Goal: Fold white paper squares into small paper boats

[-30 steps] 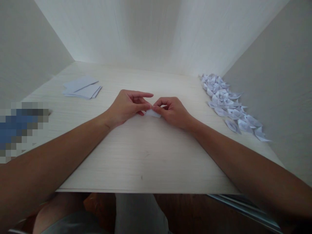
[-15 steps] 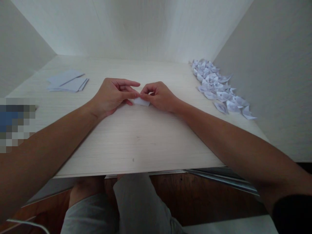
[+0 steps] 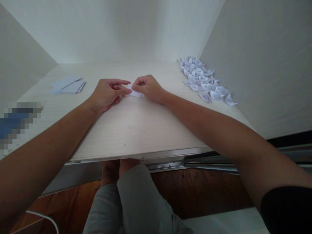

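Observation:
Between my hands, at the middle of the white table (image 3: 136, 130), is a small folded piece of white paper (image 3: 135, 94). My left hand (image 3: 109, 92) pinches its left side between thumb and fingers, the index finger stretched out above. On the paper's right side, my right hand (image 3: 148, 87) grips with thumb and bent index finger. The fingers partly cover the paper, so its full shape is hidden.
Flat white paper sheets (image 3: 67, 85) lie stacked at the back left. Along the right wall spreads a pile of small folded paper pieces (image 3: 202, 76). A blurred-out blue and dark object (image 3: 17, 120) lies at the left edge. Walls enclose the back and sides.
The view has turned and shifted slightly. The hands still hold the paper; their thumbs are a little further apart, and more of the paper shows between them.

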Demonstrator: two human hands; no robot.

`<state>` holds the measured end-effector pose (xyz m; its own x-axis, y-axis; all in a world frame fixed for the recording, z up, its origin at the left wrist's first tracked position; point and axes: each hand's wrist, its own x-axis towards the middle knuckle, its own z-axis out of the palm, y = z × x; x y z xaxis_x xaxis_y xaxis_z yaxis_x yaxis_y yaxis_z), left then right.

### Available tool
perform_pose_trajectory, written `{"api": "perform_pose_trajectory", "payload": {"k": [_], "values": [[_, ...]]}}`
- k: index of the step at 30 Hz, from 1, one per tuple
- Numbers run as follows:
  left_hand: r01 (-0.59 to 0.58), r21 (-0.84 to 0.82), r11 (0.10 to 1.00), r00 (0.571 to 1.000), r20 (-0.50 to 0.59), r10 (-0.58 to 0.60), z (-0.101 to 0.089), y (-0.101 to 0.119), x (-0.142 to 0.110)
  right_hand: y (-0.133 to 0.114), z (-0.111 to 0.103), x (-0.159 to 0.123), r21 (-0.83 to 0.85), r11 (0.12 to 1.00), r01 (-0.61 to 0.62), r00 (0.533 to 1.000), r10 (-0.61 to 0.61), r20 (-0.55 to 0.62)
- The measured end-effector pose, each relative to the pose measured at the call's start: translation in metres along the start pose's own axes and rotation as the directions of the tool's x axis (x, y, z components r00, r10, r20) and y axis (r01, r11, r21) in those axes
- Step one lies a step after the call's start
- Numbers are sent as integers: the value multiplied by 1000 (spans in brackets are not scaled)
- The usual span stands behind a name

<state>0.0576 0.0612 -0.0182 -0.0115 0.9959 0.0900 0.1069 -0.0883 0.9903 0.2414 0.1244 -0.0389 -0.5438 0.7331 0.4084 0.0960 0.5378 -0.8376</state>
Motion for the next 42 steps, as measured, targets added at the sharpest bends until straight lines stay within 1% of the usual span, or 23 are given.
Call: {"api": "perform_pose_trajectory", "payload": {"k": [3, 10, 12, 15, 17, 20, 22, 25, 30, 32, 37, 39, 42], "values": [[-20, 5, 1000, 1000, -16, 20, 1, -1, 0, -2, 0, -1, -39, 999, -17, 1000, 18, 4], [-19, 71, 997, 1000, 10, 18, 7, 4, -4, -4, -3, -1, -57, 998, -6, 1000, 7, 29], [-39, 80, 996, 999, -1, 39, 8, 4, -6, -4, -4, -1, -49, 999, 2, 1000, -1, 5], [-84, 106, 991, 995, -39, 89, 8, 2, -9, -4, -5, -2, -34, 999, -1, 997, -1, -73], [-114, 156, 981, 989, -77, 127, 7, 1, -11, -4, -4, -4, -34, 999, 7, 991, -11, -132], [-150, 247, 957, 973, -133, 187, 8, 0, -12, -5, -2, -7, -36, 999, 25, 984, -31, -177], [-166, 270, 948, 965, -152, 212, 10, 0, -12, -7, 0, -9, -41, 998, 36, 980, -44, -196], [-177, 260, 949, 960, -168, 225, 13, 1, -13, -10, 2, -11, -62, 998, 33, 975, -45, -215], [-179, 282, 943, 957, -172, 233, 13, 2, -15, -16, 2, -11, -171, 985, 27, 975, -64, -214], [-181, 264, 947, 956, -180, 233, 13, 3, -16, -17, 2, -10, -191, 981, 30, 974, -71, -213], [-183, 114, 976, 956, -210, 204, 15, 3, -15, -18, 1, -8, -202, 979, 32, 979, -71, -192], [-150, 79, 986, 968, -190, 162, 16, 3, -14, -17, 1, -7, -213, 977, 19, 982, -58, -178], [-63, 20, 998, 986, -152, 66, 16, 3, -13, -14, 1, -5, -214, 977, -21, 987, -13, -157]]}}
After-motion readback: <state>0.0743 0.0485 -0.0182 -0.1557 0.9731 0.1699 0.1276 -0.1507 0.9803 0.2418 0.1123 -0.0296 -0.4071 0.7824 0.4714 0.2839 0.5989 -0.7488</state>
